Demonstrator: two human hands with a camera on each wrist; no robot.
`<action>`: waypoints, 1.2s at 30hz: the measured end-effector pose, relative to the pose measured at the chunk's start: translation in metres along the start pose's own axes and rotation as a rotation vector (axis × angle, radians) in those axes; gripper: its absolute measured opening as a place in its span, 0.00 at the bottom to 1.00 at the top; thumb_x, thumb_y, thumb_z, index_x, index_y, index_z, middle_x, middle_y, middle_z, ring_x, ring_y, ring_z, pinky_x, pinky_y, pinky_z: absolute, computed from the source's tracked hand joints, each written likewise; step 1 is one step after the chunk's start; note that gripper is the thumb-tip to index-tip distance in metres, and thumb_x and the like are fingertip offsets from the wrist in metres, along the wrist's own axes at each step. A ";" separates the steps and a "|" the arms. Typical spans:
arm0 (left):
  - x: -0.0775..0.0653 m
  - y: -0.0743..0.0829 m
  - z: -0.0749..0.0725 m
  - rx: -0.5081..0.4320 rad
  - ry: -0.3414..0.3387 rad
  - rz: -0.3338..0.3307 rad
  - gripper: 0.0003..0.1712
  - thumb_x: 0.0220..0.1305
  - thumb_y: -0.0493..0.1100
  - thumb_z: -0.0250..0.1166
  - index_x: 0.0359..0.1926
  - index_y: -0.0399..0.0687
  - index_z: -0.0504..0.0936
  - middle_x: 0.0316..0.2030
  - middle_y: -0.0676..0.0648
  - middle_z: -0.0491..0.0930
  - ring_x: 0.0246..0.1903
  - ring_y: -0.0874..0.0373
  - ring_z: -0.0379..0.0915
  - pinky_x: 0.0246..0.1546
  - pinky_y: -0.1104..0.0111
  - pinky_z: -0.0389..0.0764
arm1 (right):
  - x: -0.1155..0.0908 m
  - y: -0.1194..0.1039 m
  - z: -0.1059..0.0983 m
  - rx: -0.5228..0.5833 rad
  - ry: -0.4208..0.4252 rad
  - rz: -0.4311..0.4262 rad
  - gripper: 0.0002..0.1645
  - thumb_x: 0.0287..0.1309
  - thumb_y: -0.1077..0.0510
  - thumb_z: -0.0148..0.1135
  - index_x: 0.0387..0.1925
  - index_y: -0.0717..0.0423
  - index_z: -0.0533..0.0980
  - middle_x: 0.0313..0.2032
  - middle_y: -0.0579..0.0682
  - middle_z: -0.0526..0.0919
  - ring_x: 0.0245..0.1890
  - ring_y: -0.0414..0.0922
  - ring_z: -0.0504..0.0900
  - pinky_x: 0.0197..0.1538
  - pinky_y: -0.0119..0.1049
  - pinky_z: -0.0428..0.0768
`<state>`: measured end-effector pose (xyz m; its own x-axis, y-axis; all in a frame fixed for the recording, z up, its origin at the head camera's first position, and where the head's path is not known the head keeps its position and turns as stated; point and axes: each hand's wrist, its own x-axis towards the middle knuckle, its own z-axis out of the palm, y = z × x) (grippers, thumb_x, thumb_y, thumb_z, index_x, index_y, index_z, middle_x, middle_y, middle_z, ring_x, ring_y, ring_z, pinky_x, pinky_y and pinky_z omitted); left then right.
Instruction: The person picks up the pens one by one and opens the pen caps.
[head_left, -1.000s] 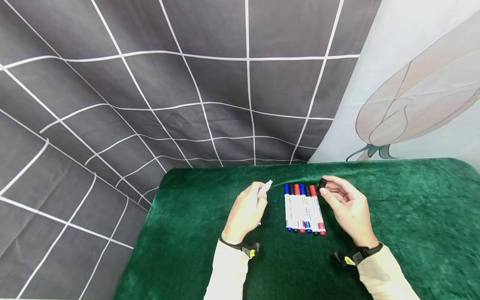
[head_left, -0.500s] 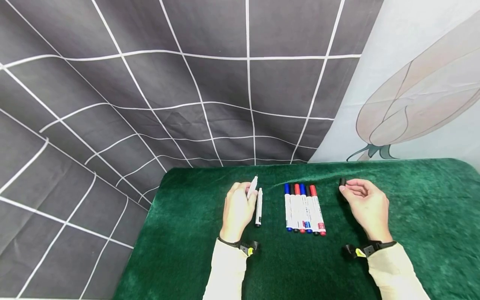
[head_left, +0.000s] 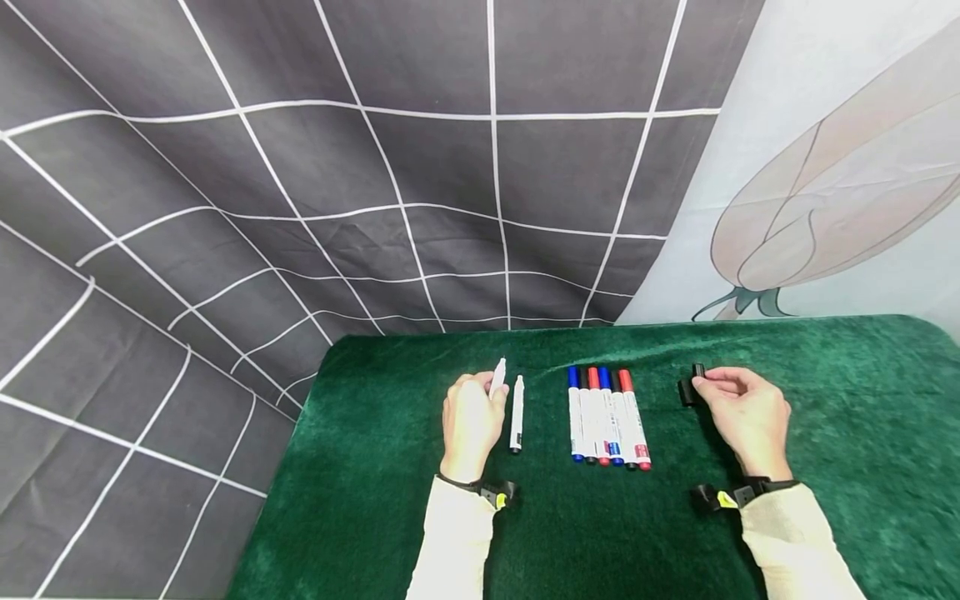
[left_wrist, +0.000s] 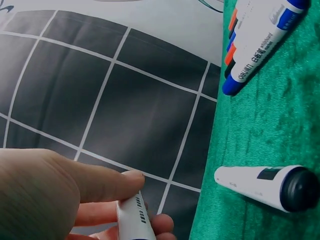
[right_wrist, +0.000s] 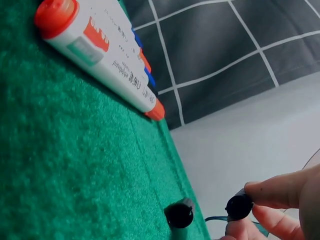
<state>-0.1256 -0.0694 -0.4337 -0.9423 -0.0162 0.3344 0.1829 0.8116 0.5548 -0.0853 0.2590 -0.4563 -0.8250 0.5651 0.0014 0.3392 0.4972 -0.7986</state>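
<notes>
My left hand (head_left: 472, 421) pinches a white marker (head_left: 498, 377) between thumb and fingers, its bare tip pointing up and away. In the left wrist view only part of that marker's barrel (left_wrist: 135, 220) shows. Just right of this hand lies a second uncapped white marker (head_left: 517, 414) with a black end. My right hand (head_left: 750, 421) holds a small black marker cap (head_left: 698, 370) at its fingertips, above the cloth. Close beside it, a second black cap (right_wrist: 179, 214) is on the cloth, apart from the fingers.
Between the hands, several capped markers (head_left: 609, 421) in blue, black and red lie side by side in a row. Green velvety cloth (head_left: 375, 467) covers the table. A dark gridded curtain (head_left: 435, 167) hangs behind its far edge, with a pale patterned one at right.
The right hand has moved right, away from the marker row, with a black cap. My left hand has shifted slightly left with its marker, uncovering the uncapped marker lying beside it.
</notes>
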 end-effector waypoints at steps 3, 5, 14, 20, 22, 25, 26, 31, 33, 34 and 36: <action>0.000 -0.001 0.002 -0.004 -0.013 -0.046 0.11 0.60 0.41 0.72 0.42 0.41 0.89 0.30 0.45 0.86 0.32 0.46 0.83 0.33 0.54 0.79 | 0.001 0.002 0.000 -0.019 -0.019 0.024 0.21 0.61 0.45 0.67 0.45 0.57 0.84 0.28 0.41 0.88 0.29 0.22 0.69 0.48 0.40 0.62; 0.001 -0.001 0.003 -0.017 -0.016 -0.074 0.09 0.60 0.41 0.72 0.40 0.41 0.89 0.30 0.46 0.86 0.32 0.47 0.83 0.33 0.55 0.79 | 0.001 0.004 0.000 -0.026 -0.032 0.033 0.21 0.62 0.45 0.66 0.45 0.57 0.84 0.29 0.43 0.88 0.31 0.26 0.70 0.49 0.43 0.62; 0.000 -0.004 0.012 -0.064 0.003 -0.121 0.06 0.57 0.40 0.74 0.32 0.40 0.88 0.24 0.47 0.83 0.27 0.50 0.81 0.32 0.56 0.79 | 0.002 0.010 0.003 -0.058 -0.067 0.039 0.24 0.63 0.44 0.65 0.47 0.59 0.83 0.33 0.50 0.89 0.42 0.46 0.78 0.48 0.45 0.65; -0.001 -0.005 0.017 -0.031 -0.015 -0.125 0.06 0.58 0.41 0.73 0.32 0.43 0.89 0.25 0.47 0.85 0.29 0.48 0.82 0.31 0.56 0.78 | 0.003 0.014 0.004 -0.080 -0.079 0.050 0.24 0.63 0.43 0.65 0.48 0.59 0.83 0.34 0.52 0.89 0.45 0.51 0.79 0.43 0.43 0.67; -0.002 -0.005 0.018 -0.018 -0.033 -0.152 0.06 0.59 0.43 0.73 0.33 0.46 0.90 0.27 0.48 0.86 0.30 0.47 0.83 0.30 0.55 0.78 | 0.004 0.015 0.004 -0.088 -0.085 0.050 0.25 0.63 0.43 0.65 0.48 0.60 0.83 0.34 0.52 0.89 0.46 0.53 0.79 0.43 0.43 0.67; -0.001 -0.006 0.021 -0.004 -0.055 -0.182 0.06 0.59 0.46 0.72 0.33 0.49 0.91 0.29 0.49 0.87 0.31 0.47 0.84 0.30 0.56 0.78 | 0.004 0.015 0.005 -0.095 -0.094 0.051 0.25 0.63 0.43 0.65 0.48 0.60 0.83 0.34 0.52 0.89 0.45 0.54 0.80 0.42 0.44 0.67; -0.001 -0.006 0.022 -0.005 -0.060 -0.186 0.06 0.60 0.46 0.72 0.33 0.49 0.91 0.30 0.49 0.88 0.31 0.47 0.84 0.30 0.55 0.78 | 0.004 0.016 0.005 -0.100 -0.096 0.052 0.25 0.63 0.43 0.65 0.48 0.60 0.83 0.34 0.52 0.89 0.44 0.54 0.80 0.41 0.44 0.67; -0.001 -0.007 0.028 -0.005 -0.082 -0.198 0.06 0.60 0.46 0.71 0.34 0.50 0.91 0.30 0.49 0.88 0.31 0.48 0.84 0.30 0.56 0.77 | 0.004 0.017 0.005 -0.111 -0.095 0.052 0.24 0.63 0.43 0.65 0.46 0.60 0.83 0.33 0.52 0.89 0.41 0.53 0.80 0.38 0.43 0.68; -0.001 -0.008 0.029 -0.001 -0.087 -0.201 0.06 0.60 0.46 0.71 0.34 0.50 0.91 0.30 0.49 0.88 0.31 0.48 0.84 0.30 0.56 0.78 | 0.004 0.017 0.005 -0.115 -0.097 0.051 0.24 0.63 0.43 0.65 0.46 0.60 0.83 0.33 0.53 0.89 0.41 0.54 0.80 0.37 0.43 0.68; -0.001 -0.009 0.030 0.001 -0.087 -0.200 0.06 0.60 0.46 0.71 0.34 0.50 0.91 0.30 0.49 0.88 0.32 0.48 0.84 0.30 0.56 0.78 | 0.004 0.017 0.005 -0.118 -0.098 0.051 0.24 0.63 0.43 0.64 0.46 0.59 0.83 0.34 0.53 0.89 0.42 0.54 0.80 0.38 0.42 0.68; -0.001 -0.010 0.031 0.002 -0.088 -0.199 0.06 0.61 0.46 0.71 0.34 0.50 0.91 0.31 0.49 0.88 0.32 0.48 0.84 0.31 0.56 0.78 | 0.005 0.017 0.005 -0.122 -0.100 0.049 0.24 0.63 0.43 0.64 0.46 0.60 0.83 0.34 0.53 0.89 0.42 0.54 0.81 0.38 0.43 0.68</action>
<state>-0.1349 -0.0592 -0.4632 -0.9807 -0.1250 0.1504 -0.0095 0.7985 0.6019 -0.0856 0.2669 -0.4731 -0.8451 0.5251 -0.1003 0.4274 0.5508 -0.7169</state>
